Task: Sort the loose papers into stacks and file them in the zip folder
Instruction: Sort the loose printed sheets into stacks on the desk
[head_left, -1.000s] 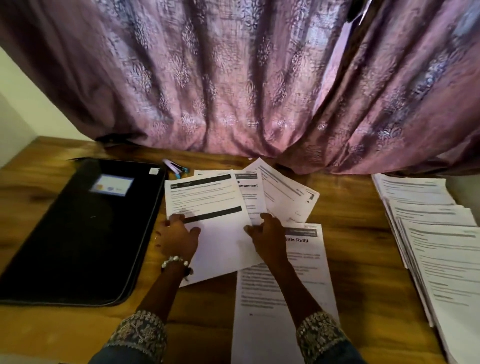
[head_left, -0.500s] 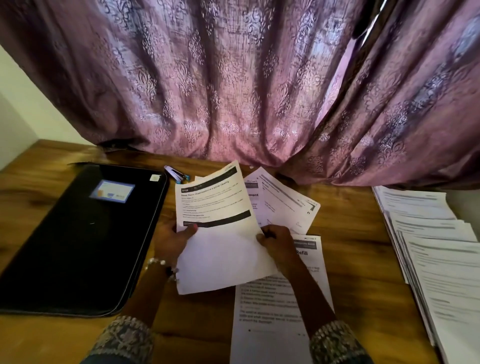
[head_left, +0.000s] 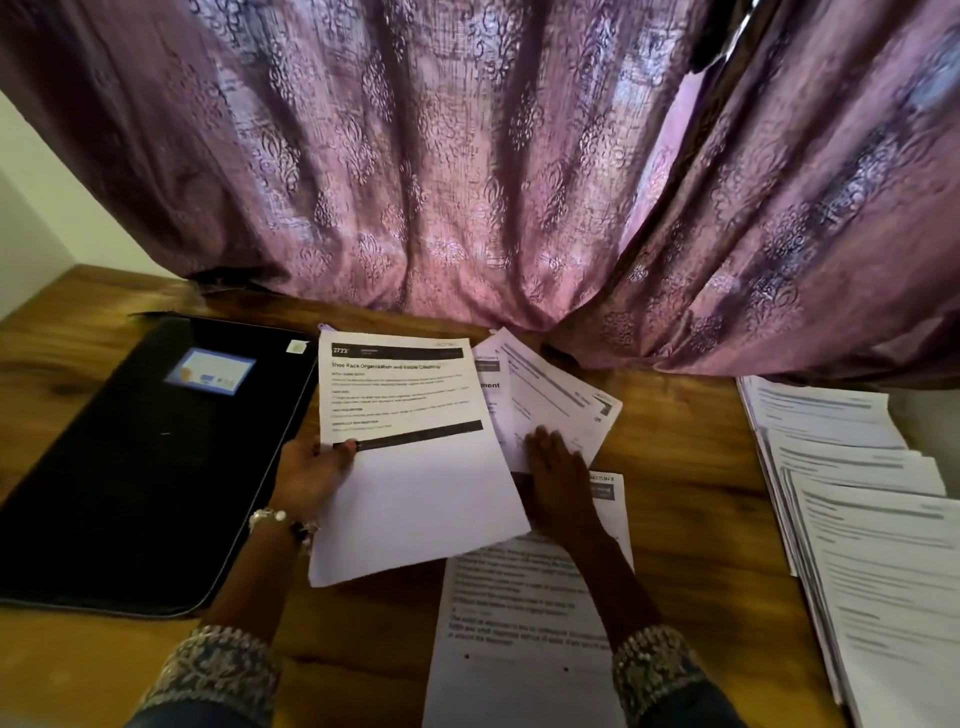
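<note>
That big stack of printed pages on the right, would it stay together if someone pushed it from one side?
Probably not. The stack of pages is already fanned, edges stepped rather than squared, so a sideways push would likely spread it further. The sheets look thin and loose, with no clip visible. The wooden table looks smooth, so the bottom sheets might slide.

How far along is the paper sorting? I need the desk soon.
Partly done: sorted stacks lie fanned at the right. In hand: the left hand holds one sheet; the right hand rests on loose papers. Left: several loose sheets, and the zip folder lies closed.
</note>
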